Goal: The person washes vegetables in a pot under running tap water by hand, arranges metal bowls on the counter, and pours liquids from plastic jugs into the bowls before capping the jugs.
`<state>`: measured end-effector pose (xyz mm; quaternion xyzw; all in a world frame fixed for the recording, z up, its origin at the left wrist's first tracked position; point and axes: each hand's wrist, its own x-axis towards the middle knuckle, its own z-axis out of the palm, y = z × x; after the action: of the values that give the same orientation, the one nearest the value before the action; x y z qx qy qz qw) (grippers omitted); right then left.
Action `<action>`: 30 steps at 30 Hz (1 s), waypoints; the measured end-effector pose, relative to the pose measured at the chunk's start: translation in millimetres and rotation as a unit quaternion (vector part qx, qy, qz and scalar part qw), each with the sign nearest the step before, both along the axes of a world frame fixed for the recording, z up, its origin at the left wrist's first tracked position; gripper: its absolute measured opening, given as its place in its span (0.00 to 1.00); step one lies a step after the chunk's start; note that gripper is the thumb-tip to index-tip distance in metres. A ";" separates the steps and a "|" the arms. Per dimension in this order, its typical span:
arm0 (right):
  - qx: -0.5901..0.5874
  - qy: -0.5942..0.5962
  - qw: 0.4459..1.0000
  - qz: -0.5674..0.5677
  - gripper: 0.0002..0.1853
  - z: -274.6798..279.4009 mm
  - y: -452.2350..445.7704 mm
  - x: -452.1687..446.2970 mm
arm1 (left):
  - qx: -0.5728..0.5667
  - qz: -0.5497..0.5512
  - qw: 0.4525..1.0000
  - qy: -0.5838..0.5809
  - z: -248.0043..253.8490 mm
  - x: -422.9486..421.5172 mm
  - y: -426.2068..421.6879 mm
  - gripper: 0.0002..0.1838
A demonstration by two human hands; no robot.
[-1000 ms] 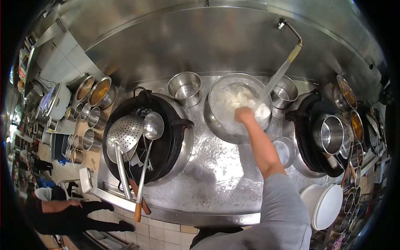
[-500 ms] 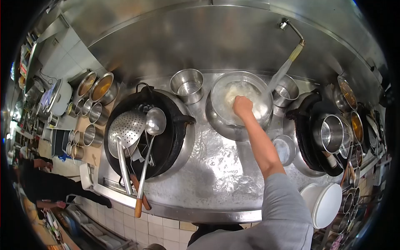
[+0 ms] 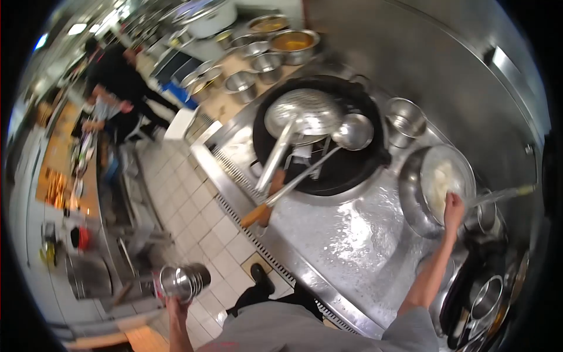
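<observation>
My right hand point(image 3: 453, 209) is closed at the near rim of a large steel bowl point(image 3: 412, 196), over cloudy water with pale, whitish pieces point(image 3: 441, 179) in it. What its fingers hold, if anything, I cannot make out. A stream of water from a hose point(image 3: 504, 195) runs in close beside that hand. Low at the left, my left hand point(image 3: 177, 307) grips what looks like a stack of shiny steel containers point(image 3: 183, 281) from below, out over the floor and away from the steel counter point(image 3: 328, 258).
A black wok point(image 3: 352, 167) holds a perforated strainer point(image 3: 302, 111) and a ladle point(image 3: 355, 132), handles over the counter edge. A steel pot point(image 3: 406, 120) stands behind. Several containers point(image 3: 240, 85) sit on a board. Another person point(image 3: 120, 73) stands at the far left.
The view has swung left, bringing the floor and the other worktop into sight. My left hand has come into view with the steel containers. My right hand remains at the bowl.
</observation>
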<state>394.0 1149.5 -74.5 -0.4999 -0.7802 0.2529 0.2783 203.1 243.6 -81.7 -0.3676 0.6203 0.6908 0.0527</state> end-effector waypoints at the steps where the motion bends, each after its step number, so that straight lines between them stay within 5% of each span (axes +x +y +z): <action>1: -0.004 -0.013 0.999 0.050 0.18 -11.4 -10.7 17.1 | -0.034 0.014 0.999 0.006 14.4 -0.5 18.9 0.28; 2: -0.005 -0.025 0.995 0.096 0.19 -16.7 -12.2 23.5 | -0.031 0.029 0.999 0.012 16.7 -3.6 23.3 0.28; 4: -0.250 0.162 0.954 0.017 0.22 84.5 -106.8 -16.7 | -0.020 0.049 0.999 0.007 6.9 -8.3 11.9 0.27; 5: -0.051 -0.049 0.997 -0.024 0.23 81.8 -125.7 -23.7 | -0.014 0.052 0.999 -0.002 -4.5 -14.3 -1.3 0.28; 6: 0.157 -0.252 0.953 -0.064 0.24 75.5 -148.0 -25.6 | -0.008 0.053 0.998 -0.011 -6.1 -20.8 -12.8 0.28; 8: 0.310 -0.328 0.890 -0.069 0.25 66.4 -177.7 -48.1 | 0.021 0.022 1.000 0.003 -6.2 -35.5 -25.0 0.29; 10: 0.191 -0.128 0.973 -0.002 0.24 59.8 -210.5 -64.5 | 0.041 -0.038 0.998 0.023 -5.1 -53.0 -42.6 0.29; 11: 0.309 -0.176 0.934 0.033 0.20 76.8 -256.7 -95.7 | 0.034 -0.007 0.999 0.026 -14.2 -62.3 -55.4 0.29; 13: 0.272 0.030 0.948 0.160 0.17 88.2 -340.5 -158.0 | 0.023 -0.030 0.999 0.011 -27.0 -85.7 -80.3 0.28; 16: 0.264 0.040 0.920 0.286 0.17 88.2 -464.2 -244.9 | 0.020 -0.111 0.993 0.034 -23.8 -129.6 -87.7 0.30; 18: 0.044 0.066 0.926 0.369 0.15 75.9 -542.3 -293.8 | 0.058 -0.131 0.988 0.058 -18.1 -165.5 -78.1 0.27; 20: 0.089 0.093 0.880 0.457 0.15 39.3 -595.2 -345.2 | 0.077 -0.150 0.982 0.087 -15.5 -206.4 -56.1 0.26; 22: -0.106 0.058 0.876 0.467 0.14 46.1 -639.3 -385.7 | 0.077 -0.189 0.970 0.130 -7.8 -248.8 -22.3 0.25; 25: -0.134 0.156 0.876 0.436 0.14 6.6 -661.8 -437.5 | 0.069 -0.255 0.942 0.205 -23.9 -315.0 28.0 0.31; 28: -0.371 0.215 0.868 0.249 0.15 6.5 -656.6 -472.7 | 0.020 -0.265 0.920 0.288 -13.7 -364.5 80.5 0.25; 30: -0.373 0.263 0.861 0.224 0.17 -7.7 -641.7 -494.2 | 0.026 -0.301 0.907 0.293 -7.8 -390.0 105.0 0.25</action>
<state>-100.3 507.7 -82.2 -0.2931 -0.6164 0.7024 0.2020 -186.8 348.6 -89.5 0.0567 0.6708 0.7347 0.0835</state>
